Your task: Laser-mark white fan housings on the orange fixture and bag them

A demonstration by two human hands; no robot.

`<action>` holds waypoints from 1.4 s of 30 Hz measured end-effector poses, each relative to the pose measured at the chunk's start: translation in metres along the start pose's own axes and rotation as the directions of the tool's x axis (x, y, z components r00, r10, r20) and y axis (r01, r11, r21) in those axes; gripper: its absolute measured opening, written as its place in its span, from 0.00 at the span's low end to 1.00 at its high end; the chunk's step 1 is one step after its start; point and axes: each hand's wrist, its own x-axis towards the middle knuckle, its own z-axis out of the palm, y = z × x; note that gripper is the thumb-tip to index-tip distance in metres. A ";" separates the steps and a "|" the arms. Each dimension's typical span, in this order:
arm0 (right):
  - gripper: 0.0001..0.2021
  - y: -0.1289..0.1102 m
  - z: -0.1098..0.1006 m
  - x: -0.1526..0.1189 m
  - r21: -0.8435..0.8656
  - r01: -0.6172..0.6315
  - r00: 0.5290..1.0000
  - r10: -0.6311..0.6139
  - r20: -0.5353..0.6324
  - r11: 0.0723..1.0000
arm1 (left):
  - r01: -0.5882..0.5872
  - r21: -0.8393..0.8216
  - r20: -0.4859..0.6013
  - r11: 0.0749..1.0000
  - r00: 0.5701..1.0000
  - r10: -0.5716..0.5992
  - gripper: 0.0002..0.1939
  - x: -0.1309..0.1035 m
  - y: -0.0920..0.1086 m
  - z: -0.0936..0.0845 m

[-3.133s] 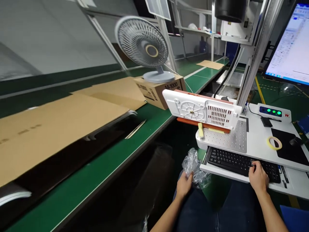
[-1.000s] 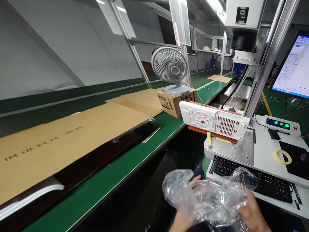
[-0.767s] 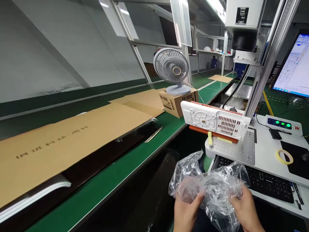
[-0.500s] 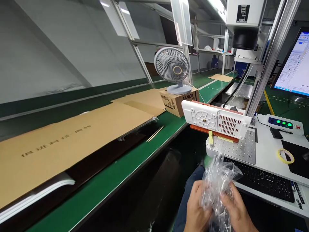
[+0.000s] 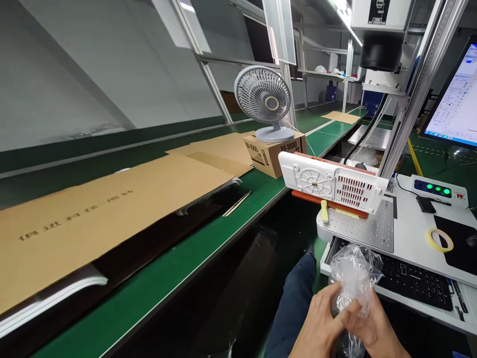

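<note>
By the black keyboard (image 5: 417,282), both hands (image 5: 320,320) (image 5: 374,325) close together, tight around crumpled clear plastic (image 5: 352,271).

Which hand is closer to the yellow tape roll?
Right. The right hand, gripping clear plastic, is lower in view than the yellow tape roll and to its left; the left hand is farther left.

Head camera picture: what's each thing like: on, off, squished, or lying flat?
Clear plastic film, crumpled up
Left hand, closed on the film
Right hand, closed on the film
Monitor, switched on
Three green lights, lit
Keyboard tray, slid out
Desk fan, upright; spinning or not, unclear
Tape roll, lying flat
Large cardboard sheet, lying flat
</note>
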 end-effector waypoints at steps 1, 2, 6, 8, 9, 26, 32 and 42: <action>0.46 0.003 -0.003 0.003 -0.018 -0.011 0.996 0.010 -0.083 1.000 | -0.032 0.002 0.026 0.999 0.999 0.031 0.23 -0.001 0.005 0.000; 0.45 0.005 -0.007 0.007 -0.015 -0.021 0.986 0.018 -0.165 1.000 | -0.073 0.014 0.066 0.997 0.995 0.072 0.23 -0.001 0.011 -0.002; 0.45 0.007 -0.032 0.020 0.061 0.001 0.942 0.019 -0.334 0.998 | -0.012 -0.057 0.158 0.998 0.987 0.021 0.25 0.004 0.021 -0.019; 0.46 0.002 -0.040 0.020 0.035 0.015 0.938 -0.002 -0.348 0.999 | 0.128 -0.151 0.052 0.980 0.991 -0.122 0.30 0.008 0.019 -0.022; 0.46 -0.001 -0.041 0.018 0.020 0.023 0.939 -0.014 -0.342 1.000 | 0.186 -0.228 -0.005 0.956 0.981 -0.192 0.37 0.010 0.017 -0.020; 0.48 -0.009 -0.019 0.005 0.038 -0.023 0.996 0.026 -0.088 0.999 | 0.312 -0.427 0.027 0.849 0.943 -0.333 0.25 0.020 0.006 -0.003; 0.48 0.000 -0.019 0.009 0.034 -0.020 0.976 0.027 -0.216 0.999 | 0.304 -0.416 0.140 0.857 0.953 -0.270 0.24 0.022 -0.006 0.006; 0.33 -0.028 -0.053 0.040 -0.068 0.150 0.933 -0.164 -0.321 0.986 | 0.263 -0.327 0.091 0.908 0.965 -0.247 0.34 0.044 -0.031 -0.039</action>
